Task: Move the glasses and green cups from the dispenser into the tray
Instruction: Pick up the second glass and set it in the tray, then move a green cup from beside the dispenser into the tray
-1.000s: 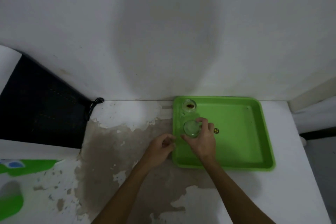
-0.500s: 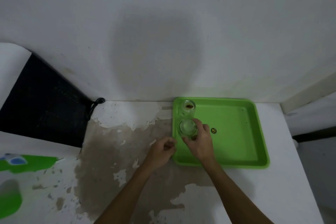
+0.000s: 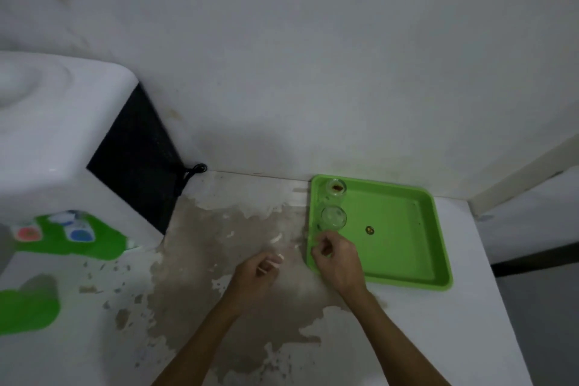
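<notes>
Two clear glasses stand along the left side of the green tray (image 3: pixel 407 280): one glass (image 3: pixel 336 188) in the far left corner with a brown spot inside, and a second glass (image 3: pixel 333 218) just nearer. My right hand (image 3: pixel 336 257) hovers over the tray's near left corner, just below the second glass and apart from it, fingers loosely curled and empty. Left of the tray, over the worn table top, my left hand (image 3: pixel 257 273) is also loosely curled with nothing in it. The white water dispenser (image 3: pixel 59 141) with green panel stands at the left.
A green cup (image 3: pixel 28 307) shows blurred at the lower left, near the dispenser. A black cable (image 3: pixel 191 174) runs behind the dispenser by the wall. A small dark spot (image 3: pixel 370 230) lies on the tray floor. The table's right edge runs beside the tray.
My right hand has let go of the second glass and drawn back toward me. The view has swung left, bringing the dispenser into sight.
</notes>
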Available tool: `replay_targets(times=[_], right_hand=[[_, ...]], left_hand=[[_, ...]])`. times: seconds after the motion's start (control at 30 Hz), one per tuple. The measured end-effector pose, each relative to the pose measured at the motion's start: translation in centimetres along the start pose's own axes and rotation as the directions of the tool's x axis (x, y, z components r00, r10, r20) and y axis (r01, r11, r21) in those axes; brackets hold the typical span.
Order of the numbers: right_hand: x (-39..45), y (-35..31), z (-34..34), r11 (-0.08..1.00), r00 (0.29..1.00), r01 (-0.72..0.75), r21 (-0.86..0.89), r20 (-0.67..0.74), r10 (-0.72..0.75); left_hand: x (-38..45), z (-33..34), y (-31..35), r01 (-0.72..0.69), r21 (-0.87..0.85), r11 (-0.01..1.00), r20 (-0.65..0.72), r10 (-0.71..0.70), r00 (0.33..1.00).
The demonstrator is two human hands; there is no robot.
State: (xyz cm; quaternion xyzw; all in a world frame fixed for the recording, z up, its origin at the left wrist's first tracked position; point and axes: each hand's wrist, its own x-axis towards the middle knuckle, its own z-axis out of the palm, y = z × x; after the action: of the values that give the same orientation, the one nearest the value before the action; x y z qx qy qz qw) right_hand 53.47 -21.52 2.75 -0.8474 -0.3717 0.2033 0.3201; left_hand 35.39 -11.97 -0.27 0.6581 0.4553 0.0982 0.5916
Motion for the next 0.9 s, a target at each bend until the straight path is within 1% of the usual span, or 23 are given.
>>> replay_targets(times=[0.13,0.23,0.33,0.43,0.57,0.7,0.8,0.9], right_hand=[[-2.2,-2.7,2.6,0.998,0.994,0.064,0.006,0.088,-0.064],[-3.8,-4.8,5.3,0.996,0.979,0.076,0.044,0.185,-0.083],[-5.2,-7.6,8.6,0.992,0.946,0.123,0.034,0.297,-0.128],[-6.3,-10.4,11.9,0.989,0.91,0.142,0.04,0.388,-0.147],[-7.4,-14.6,16.5,0.982,0.887,0.176,0.066,0.423,-0.187],[-8.4,-18.8,20.9,0.979,0.872,0.17,0.114,0.446,-0.203],[-8.9,-21.5,23.4,0.976,0.867,0.17,0.137,0.449,-0.215],[-8.9,-23.6,25.4,0.974,0.861,0.179,0.143,0.456,-0.225]], left_hand=[[-3.1,-4.1,-1.8,-0.037,-0.021,0.999,-0.077,0.036,0.996],[-5.4,-7.6,-3.6,-0.002,-0.041,0.999,-0.143,-0.004,0.99],[-7.9,-11.5,-5.7,0.018,-0.023,1.0,-0.239,-0.023,0.971],[-10.3,-15.4,-7.4,0.011,0.022,1.0,-0.302,-0.003,0.953],[-13.0,-21.0,-9.1,-0.019,0.047,0.999,-0.352,0.035,0.935],[-14.6,-26.3,-10.8,-0.033,0.071,0.997,-0.438,0.06,0.897],[-14.9,-29.6,-12.2,-0.059,0.173,0.983,-0.497,0.139,0.857],[-14.5,-32.0,-13.3,-0.061,0.37,0.927,-0.536,0.266,0.801]])
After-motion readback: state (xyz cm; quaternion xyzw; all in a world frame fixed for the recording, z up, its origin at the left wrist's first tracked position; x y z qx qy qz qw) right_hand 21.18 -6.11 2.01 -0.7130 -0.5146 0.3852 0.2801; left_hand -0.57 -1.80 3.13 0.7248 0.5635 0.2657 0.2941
